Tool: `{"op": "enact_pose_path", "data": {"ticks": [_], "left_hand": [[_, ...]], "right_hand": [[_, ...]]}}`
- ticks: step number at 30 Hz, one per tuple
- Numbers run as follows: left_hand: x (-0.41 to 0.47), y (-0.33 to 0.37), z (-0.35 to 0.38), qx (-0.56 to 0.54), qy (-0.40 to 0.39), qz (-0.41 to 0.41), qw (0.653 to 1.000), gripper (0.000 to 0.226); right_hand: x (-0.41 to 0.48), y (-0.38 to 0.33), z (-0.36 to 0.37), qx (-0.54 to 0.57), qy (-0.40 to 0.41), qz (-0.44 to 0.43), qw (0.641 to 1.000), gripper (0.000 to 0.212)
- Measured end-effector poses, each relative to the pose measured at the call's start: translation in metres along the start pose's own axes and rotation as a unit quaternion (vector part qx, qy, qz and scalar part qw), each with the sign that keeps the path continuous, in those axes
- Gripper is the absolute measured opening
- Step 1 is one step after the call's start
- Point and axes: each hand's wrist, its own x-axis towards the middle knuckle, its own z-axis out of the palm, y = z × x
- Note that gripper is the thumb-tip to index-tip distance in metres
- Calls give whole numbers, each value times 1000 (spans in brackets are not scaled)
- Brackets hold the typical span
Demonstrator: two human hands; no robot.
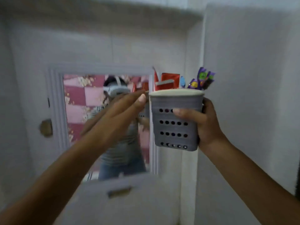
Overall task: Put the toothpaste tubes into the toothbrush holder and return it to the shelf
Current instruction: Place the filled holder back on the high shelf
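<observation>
Right hand (205, 125) grips the toothbrush holder (176, 120) from its right side, thumb across the front over the top row of holes, fingers wrapped behind. Holder is raised in the air, upright, slightly tilted, in front of the white wall (243, 62). It's a grey perforated cup with a pale rim and rows of round holes down the front.

Left hand (123, 111) is flat and spread, holding nothing, fingers extended toward the holder's upper left edge; fingertip sits just beside the rim, contact unclear due to blur.

Toothpaste tubes (167, 82) stand inside the holder, red ends poking above the rim on the left. Purple-and-green packets (203, 78) stick up on the right side, a small blue item between them, too blurred to identify.

Behind the left hand, a framed mirror (103, 124) on the wall reflects the person wearing a headset. Below it a white ledge or box (129, 197) with a slot-like handle. Round brownish knob (46, 127) left of the mirror frame.
</observation>
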Motion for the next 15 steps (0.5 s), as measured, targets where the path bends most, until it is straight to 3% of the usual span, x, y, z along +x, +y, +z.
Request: {"op": "enact_pose_path", "data": {"ticks": [3,5,8,10,12,15], "left_hand": [[63,45,-41,121,91,103,983,49],[101,72,-65,251,161,148,943,49],[148,95,-88,507,219,177,815,60],[176,91,-99,618,200,139,748,72],[195,76,-107,659,160,83,730,82],[205,48,-110,668,174,80,719,92]], "right_hand": [[64,-73,3,23,15,6,1000,48],[103,-122,6,21,9,12,1000,53],[151,-186,20,0,46,-12,999,68],[180,-215,33,-14,122,-50,991,91],[209,-233,45,-32,188,-75,979,111],[240,-236,61,-108,256,-92,956,106]]}}
